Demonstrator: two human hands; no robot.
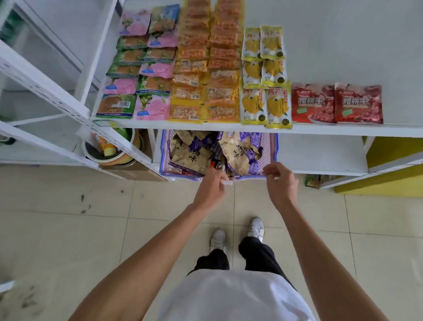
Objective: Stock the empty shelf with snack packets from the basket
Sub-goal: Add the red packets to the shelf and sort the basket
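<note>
White shirt nearest, both bare arms reaching forward. Left hand and right hand each curl fingers over the near rim of the blue basket. It sits under the white shelf and holds tan-purple snack packets. Farther on the shelf: packet rows at left, red packets rightmost.

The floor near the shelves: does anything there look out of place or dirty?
Yes. A green packet lies on the floor, partly under the lower shelf at right, and dark specks are scattered on the tiles at left.
</note>
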